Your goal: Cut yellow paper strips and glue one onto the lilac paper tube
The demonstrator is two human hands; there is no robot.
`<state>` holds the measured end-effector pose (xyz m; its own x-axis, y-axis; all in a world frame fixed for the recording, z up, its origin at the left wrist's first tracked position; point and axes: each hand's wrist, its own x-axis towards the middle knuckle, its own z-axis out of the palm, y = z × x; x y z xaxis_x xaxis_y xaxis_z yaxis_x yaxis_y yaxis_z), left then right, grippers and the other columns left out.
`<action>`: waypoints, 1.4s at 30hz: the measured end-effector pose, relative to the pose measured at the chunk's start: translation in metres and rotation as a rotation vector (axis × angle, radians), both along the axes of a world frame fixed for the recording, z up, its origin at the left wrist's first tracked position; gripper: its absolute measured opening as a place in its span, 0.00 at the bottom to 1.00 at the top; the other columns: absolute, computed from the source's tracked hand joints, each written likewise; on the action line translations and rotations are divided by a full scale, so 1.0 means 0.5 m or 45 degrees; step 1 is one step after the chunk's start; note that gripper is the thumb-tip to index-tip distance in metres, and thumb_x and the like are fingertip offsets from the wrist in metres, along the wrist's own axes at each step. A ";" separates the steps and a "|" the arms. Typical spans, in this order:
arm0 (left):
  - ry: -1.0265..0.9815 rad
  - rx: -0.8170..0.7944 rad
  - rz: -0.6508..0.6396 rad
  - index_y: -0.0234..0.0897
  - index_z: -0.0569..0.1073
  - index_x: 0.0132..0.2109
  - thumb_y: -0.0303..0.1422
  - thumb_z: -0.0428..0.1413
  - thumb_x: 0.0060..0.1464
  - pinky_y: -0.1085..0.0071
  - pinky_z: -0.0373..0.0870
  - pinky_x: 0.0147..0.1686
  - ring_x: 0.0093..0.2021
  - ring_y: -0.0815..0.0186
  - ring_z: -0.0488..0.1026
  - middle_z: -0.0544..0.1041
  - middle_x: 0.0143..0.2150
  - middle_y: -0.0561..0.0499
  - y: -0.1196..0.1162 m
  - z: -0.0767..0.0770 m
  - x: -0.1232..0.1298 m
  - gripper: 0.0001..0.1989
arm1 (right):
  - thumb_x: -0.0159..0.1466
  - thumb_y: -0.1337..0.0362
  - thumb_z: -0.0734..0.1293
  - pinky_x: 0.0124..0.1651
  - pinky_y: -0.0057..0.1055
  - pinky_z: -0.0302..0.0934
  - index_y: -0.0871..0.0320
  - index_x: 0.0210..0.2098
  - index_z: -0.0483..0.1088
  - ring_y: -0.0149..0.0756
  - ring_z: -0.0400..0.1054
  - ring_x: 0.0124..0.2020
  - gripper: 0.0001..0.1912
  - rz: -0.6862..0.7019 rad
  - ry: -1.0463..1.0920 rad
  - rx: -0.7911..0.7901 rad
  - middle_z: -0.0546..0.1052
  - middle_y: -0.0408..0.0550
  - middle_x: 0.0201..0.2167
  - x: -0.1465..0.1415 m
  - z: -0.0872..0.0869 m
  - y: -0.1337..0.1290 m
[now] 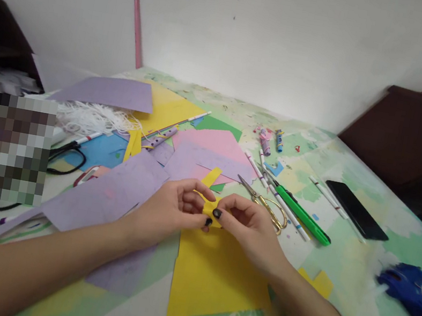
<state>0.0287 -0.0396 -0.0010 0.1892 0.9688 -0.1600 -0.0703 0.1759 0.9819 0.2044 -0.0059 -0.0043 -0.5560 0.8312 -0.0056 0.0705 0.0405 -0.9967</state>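
Between my two hands is a small piece of yellow paper (209, 208), pinched by the fingertips; its exact shape is partly hidden. My left hand (176, 206) grips it from the left with thumb and fingers. From the right, my right hand (248, 227) presses its thumb and forefinger on the same piece. Below them lies a larger yellow sheet (214, 278) on the table. A yellow strip (211, 177) shows just beyond my fingers. Gold-handled scissors (268, 206) lie close to my right hand, beside a green utility knife (302, 215).
Purple sheets (111, 192) and a pink sheet (217, 143) overlap on the patterned table. White string (95, 118) is heaped at the left near black glasses (68, 157). Several markers lie about. A black phone (357, 210) and a blue tool (408, 291) are at the right.
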 end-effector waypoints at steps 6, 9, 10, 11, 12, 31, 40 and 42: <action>0.042 0.018 0.001 0.35 0.71 0.40 0.24 0.62 0.42 0.76 0.70 0.34 0.30 0.71 0.77 0.76 0.27 0.58 0.003 -0.004 0.003 0.15 | 0.59 0.59 0.68 0.33 0.29 0.58 0.59 0.28 0.69 0.29 0.65 0.29 0.10 0.059 0.036 0.041 0.70 0.42 0.27 0.003 0.000 0.004; 0.043 0.015 0.005 0.36 0.70 0.40 0.27 0.62 0.44 0.73 0.72 0.36 0.31 0.69 0.78 0.78 0.28 0.55 0.006 -0.006 -0.001 0.14 | 0.58 0.57 0.69 0.37 0.30 0.61 0.59 0.28 0.69 0.31 0.68 0.31 0.11 0.065 0.081 -0.021 0.71 0.43 0.25 0.004 0.001 0.007; 0.052 0.015 0.011 0.36 0.70 0.40 0.28 0.62 0.45 0.72 0.72 0.37 0.32 0.68 0.79 0.78 0.29 0.55 0.007 -0.006 -0.002 0.14 | 0.58 0.57 0.69 0.37 0.31 0.61 0.59 0.29 0.70 0.31 0.69 0.31 0.11 0.058 0.085 -0.039 0.72 0.43 0.25 0.005 0.001 0.008; 0.064 0.025 0.023 0.36 0.70 0.40 0.28 0.62 0.45 0.71 0.72 0.38 0.32 0.67 0.79 0.79 0.29 0.54 0.008 -0.005 -0.004 0.14 | 0.58 0.57 0.70 0.37 0.31 0.61 0.58 0.29 0.70 0.32 0.69 0.31 0.11 0.041 0.086 -0.046 0.72 0.43 0.25 0.007 0.000 0.011; 0.085 0.044 0.044 0.36 0.70 0.40 0.29 0.62 0.45 0.70 0.73 0.38 0.32 0.67 0.79 0.78 0.29 0.53 0.010 -0.003 -0.007 0.14 | 0.57 0.57 0.70 0.37 0.31 0.61 0.58 0.30 0.71 0.32 0.69 0.31 0.10 0.013 0.084 -0.038 0.72 0.43 0.26 0.009 -0.001 0.013; 0.846 0.699 -0.013 0.37 0.72 0.39 0.36 0.52 0.58 0.71 0.64 0.30 0.32 0.68 0.70 0.76 0.35 0.52 0.004 0.001 -0.010 0.08 | 0.54 0.71 0.71 0.39 0.29 0.67 0.52 0.45 0.67 0.26 0.69 0.34 0.19 -0.101 0.206 0.202 0.71 0.41 0.35 0.006 -0.011 0.004; 0.738 0.619 -0.032 0.37 0.74 0.31 0.31 0.53 0.56 0.72 0.61 0.30 0.30 0.69 0.68 0.76 0.29 0.54 -0.007 0.004 -0.010 0.08 | 0.58 0.70 0.68 0.40 0.34 0.69 0.53 0.44 0.67 0.30 0.71 0.34 0.15 -0.062 0.003 0.491 0.74 0.46 0.40 0.006 -0.012 -0.014; 0.710 0.589 -0.018 0.38 0.75 0.32 0.33 0.53 0.56 0.71 0.62 0.31 0.31 0.68 0.69 0.76 0.30 0.53 -0.007 0.004 -0.013 0.08 | 0.57 0.69 0.69 0.41 0.34 0.69 0.54 0.43 0.68 0.31 0.71 0.35 0.14 -0.077 0.012 0.430 0.74 0.46 0.39 0.006 -0.010 -0.012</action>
